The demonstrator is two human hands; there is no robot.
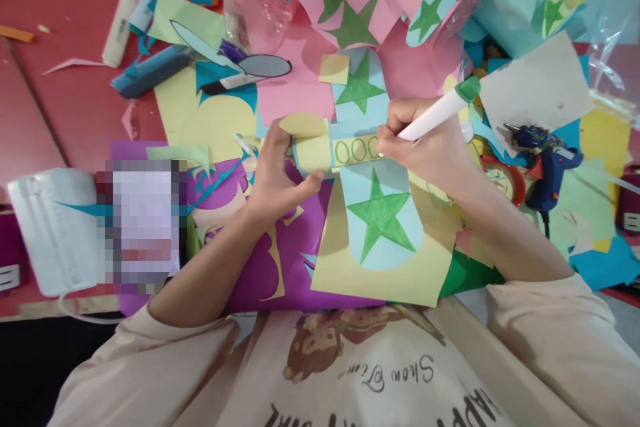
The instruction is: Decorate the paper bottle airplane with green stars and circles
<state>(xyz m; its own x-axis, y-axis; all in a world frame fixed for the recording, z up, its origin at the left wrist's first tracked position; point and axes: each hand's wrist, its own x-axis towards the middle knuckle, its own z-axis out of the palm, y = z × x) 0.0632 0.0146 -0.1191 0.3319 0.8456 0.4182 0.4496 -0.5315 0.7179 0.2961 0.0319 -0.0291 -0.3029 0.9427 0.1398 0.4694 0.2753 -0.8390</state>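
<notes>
A white marker (433, 113) with a green end is pinched in my right hand (430, 140), its tip down at a pale yellow strip (347, 151). Green ovals in a row mark the strip, which crosses a light blue paper piece (383, 250) with a green star above and below. On the left, the fingers and thumb of my left hand (285, 173) hold a curled yellow paper roll (313, 143) joined to the strip's end. Under the blue piece lies a yellow sheet (340, 260).
Scissors (267, 65) lie at upper left, near glue sticks (123, 20) and a clear plastic piece (255, 7). A blue glue gun (550, 173) is at right. Pink paper (300, 47) and purple paper (300, 247) spread around. A white case (55, 233) sits at left.
</notes>
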